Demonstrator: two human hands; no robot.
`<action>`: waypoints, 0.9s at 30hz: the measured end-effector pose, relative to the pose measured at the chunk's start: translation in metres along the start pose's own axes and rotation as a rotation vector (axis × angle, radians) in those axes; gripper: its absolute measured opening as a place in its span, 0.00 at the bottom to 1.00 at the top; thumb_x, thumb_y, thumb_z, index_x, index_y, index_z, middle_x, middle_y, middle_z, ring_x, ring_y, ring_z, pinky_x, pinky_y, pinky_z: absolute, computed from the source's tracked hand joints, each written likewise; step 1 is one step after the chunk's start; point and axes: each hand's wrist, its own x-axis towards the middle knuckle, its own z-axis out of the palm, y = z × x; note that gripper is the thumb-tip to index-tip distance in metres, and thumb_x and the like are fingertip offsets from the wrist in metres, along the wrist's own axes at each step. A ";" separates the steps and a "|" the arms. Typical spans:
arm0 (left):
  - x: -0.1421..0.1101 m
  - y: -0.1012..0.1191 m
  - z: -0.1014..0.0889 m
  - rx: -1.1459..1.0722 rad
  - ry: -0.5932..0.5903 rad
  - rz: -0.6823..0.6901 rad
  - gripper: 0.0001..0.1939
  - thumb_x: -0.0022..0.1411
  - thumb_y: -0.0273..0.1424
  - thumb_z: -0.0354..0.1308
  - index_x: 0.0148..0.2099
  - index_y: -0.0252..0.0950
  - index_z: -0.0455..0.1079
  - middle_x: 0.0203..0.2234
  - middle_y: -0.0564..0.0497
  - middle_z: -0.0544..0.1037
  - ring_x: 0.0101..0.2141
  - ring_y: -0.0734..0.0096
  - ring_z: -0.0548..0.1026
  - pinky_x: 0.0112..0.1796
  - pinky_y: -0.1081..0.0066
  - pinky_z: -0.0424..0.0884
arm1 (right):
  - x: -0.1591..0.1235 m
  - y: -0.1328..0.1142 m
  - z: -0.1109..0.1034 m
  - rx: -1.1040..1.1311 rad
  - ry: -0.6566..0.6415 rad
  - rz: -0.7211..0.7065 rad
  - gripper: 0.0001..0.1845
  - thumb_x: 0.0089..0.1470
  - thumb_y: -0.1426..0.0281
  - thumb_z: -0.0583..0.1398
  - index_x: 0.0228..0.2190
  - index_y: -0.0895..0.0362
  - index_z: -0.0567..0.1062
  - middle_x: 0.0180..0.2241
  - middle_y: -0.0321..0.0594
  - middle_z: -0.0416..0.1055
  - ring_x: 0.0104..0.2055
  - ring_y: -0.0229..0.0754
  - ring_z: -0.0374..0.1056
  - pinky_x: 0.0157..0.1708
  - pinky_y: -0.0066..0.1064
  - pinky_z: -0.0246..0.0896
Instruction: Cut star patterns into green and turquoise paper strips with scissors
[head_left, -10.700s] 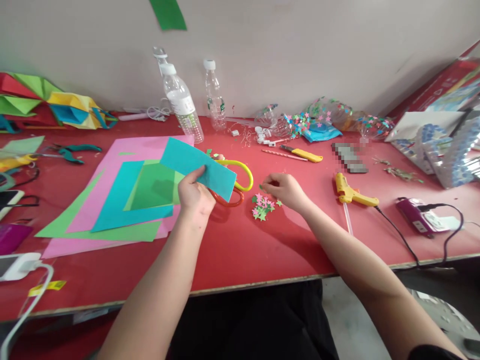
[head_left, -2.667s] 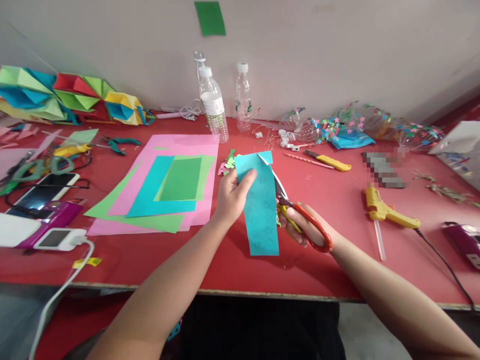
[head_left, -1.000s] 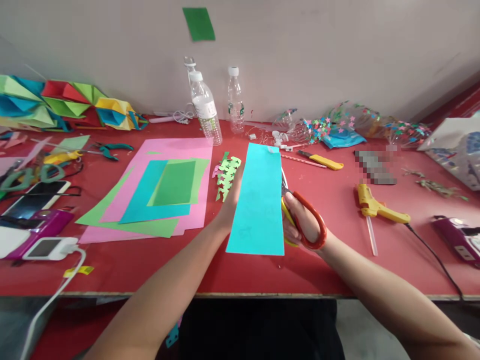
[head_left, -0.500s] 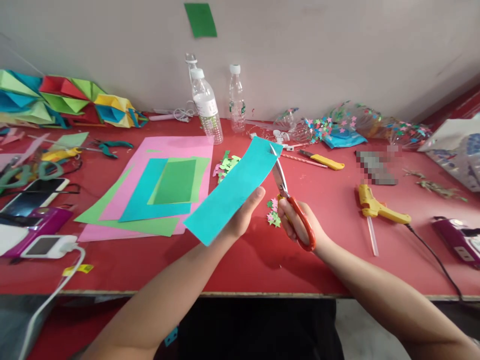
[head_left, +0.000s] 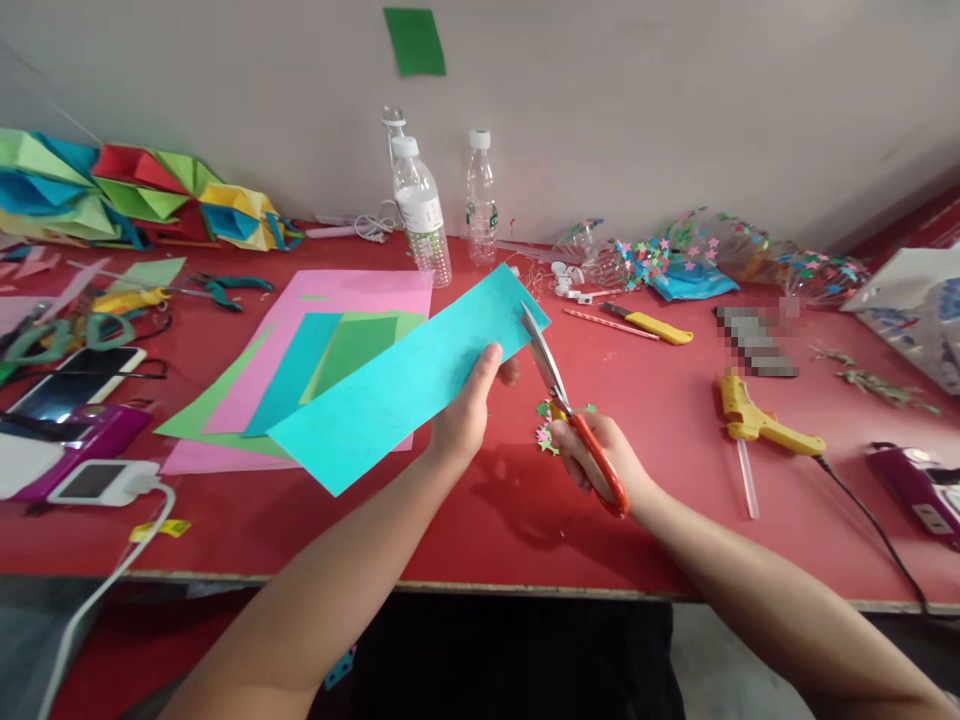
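Note:
My left hand [head_left: 469,405] grips a long turquoise paper strip [head_left: 409,380] near its upper right end, thumb on top and fingers underneath. The strip slants up to the right above the table. In my right hand [head_left: 600,455] is a pair of scissors [head_left: 555,380] with red handles. Its blades point up and left, and their tips lie at the strip's upper right end, over its surface. Small star-shaped paper cutouts [head_left: 546,440] lie on the table, partly behind the right hand and scissors.
Pink, green and blue sheets [head_left: 225,450] lie at left behind the strip. Plastic bottles [head_left: 421,215] stand by the wall. A yellow utility knife [head_left: 656,325] and a yellow hot glue gun [head_left: 761,420] lie at right. Folded-paper shapes [head_left: 150,190] sit back left.
The strip has turned flatter and its lower end has swung left, now covering part of the sheets and the star pile. The scissors have shifted slightly lower and left.

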 end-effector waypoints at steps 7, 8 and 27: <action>-0.003 0.005 0.002 -0.010 0.080 0.002 0.18 0.60 0.48 0.59 0.30 0.38 0.73 0.25 0.50 0.79 0.29 0.70 0.77 0.36 0.67 0.74 | -0.005 0.002 0.005 -0.005 -0.079 -0.006 0.23 0.52 0.49 0.61 0.22 0.53 0.62 0.10 0.26 0.58 0.11 0.32 0.52 0.14 0.25 0.49; -0.002 0.006 0.001 -0.020 0.087 0.002 0.18 0.60 0.48 0.59 0.30 0.38 0.72 0.25 0.50 0.78 0.28 0.71 0.77 0.36 0.67 0.74 | -0.006 0.002 0.006 -0.008 -0.097 -0.009 0.22 0.53 0.50 0.61 0.23 0.53 0.62 0.10 0.26 0.59 0.11 0.32 0.52 0.14 0.25 0.49; 0.006 0.005 0.002 -0.116 0.084 -0.037 0.15 0.63 0.43 0.57 0.28 0.40 0.68 0.21 0.53 0.73 0.24 0.73 0.72 0.28 0.69 0.70 | -0.004 0.000 -0.001 -0.058 -0.218 -0.035 0.25 0.56 0.47 0.56 0.22 0.53 0.61 0.10 0.28 0.59 0.12 0.31 0.54 0.14 0.23 0.51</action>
